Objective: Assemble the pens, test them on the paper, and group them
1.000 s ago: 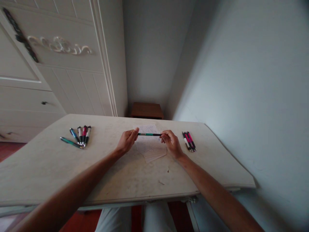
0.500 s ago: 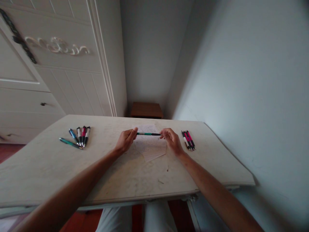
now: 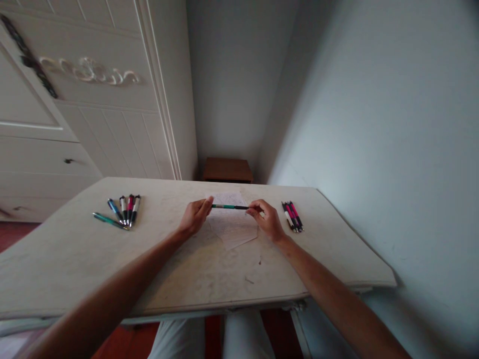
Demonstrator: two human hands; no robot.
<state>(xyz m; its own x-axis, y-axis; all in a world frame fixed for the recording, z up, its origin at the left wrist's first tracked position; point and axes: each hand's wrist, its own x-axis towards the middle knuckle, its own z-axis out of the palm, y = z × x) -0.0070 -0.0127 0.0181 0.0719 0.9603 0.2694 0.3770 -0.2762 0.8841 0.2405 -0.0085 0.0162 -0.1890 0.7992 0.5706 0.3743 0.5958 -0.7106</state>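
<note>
A green pen (image 3: pixel 229 207) with a dark grip section is held level between my two hands, above a written-on sheet of paper (image 3: pixel 234 229). My left hand (image 3: pixel 197 215) is closed round its left end, thumb on top. At the right end, my right hand (image 3: pixel 265 218) pinches the tip between thumb and fingers, which hide the very point. To the left lie several pens in a loose fan, among them a teal pen (image 3: pixel 110 221) and a blue pen (image 3: pixel 115 210). Right of my right hand, several pink, black and white pens (image 3: pixel 293 217) lie side by side.
The pale, worn table (image 3: pixel 179 284) has its front edge close to my legs. A white cabinet (image 3: pixel 123 139) stands at the left and a grey wall (image 3: pixel 392 124) borders the right side. Behind the table is a low brown wooden piece (image 3: pixel 228 169).
The fingers of my right hand have drawn in on the pen's right end and now pinch it. My left hand and the pen have hardly moved.
</note>
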